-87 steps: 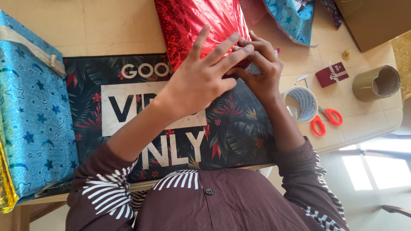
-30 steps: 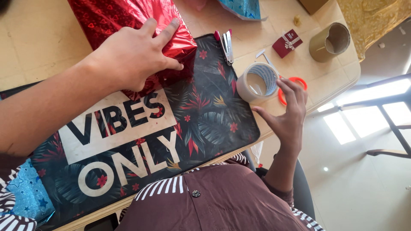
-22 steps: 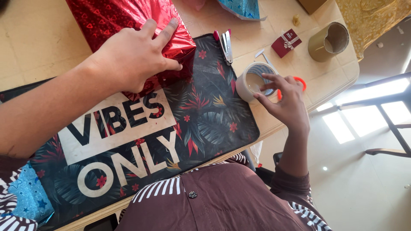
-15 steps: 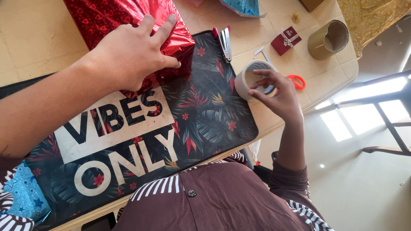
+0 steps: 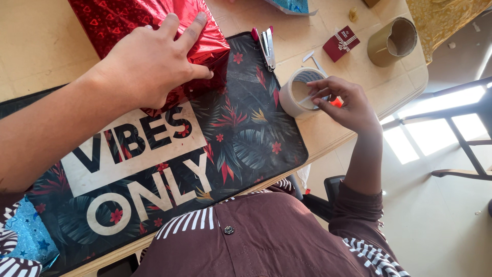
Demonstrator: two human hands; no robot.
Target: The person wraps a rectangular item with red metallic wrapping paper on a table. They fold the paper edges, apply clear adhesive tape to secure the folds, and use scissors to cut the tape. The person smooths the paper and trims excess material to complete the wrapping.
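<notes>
The right hand [image 5: 348, 102] rests on the far side of the roll of clear tape [image 5: 302, 92], with the thumb and first fingers [image 5: 320, 91] pinched together at the rim of the roll, seemingly on the loose end of the tape; whether the end is really caught between them cannot be told, because the film is transparent. The roll stands on the counter [image 5: 46, 56] at the right edge of the dark leaf-patterned mat [image 5: 246, 138], its open core facing up toward the camera, so it lies directly under this hand and to the right of the parcel. The left hand [image 5: 148, 66] is spread flat, fingers apart, pressing down on the red foil-wrapped parcel [image 5: 123, 20], which sits across the top edge of the mat and is cut off by the frame above. Between the 2 hands lies a stapler [image 5: 266, 43]. The right hand is clearly the nearer one to the tape. Beyond the roll are a small dark red gift box [image 5: 342, 41] and a gold cardboard tube [image 5: 392, 42]. The orange scissors [image 5: 335, 103] are almost fully hidden behind the right hand.
</notes>
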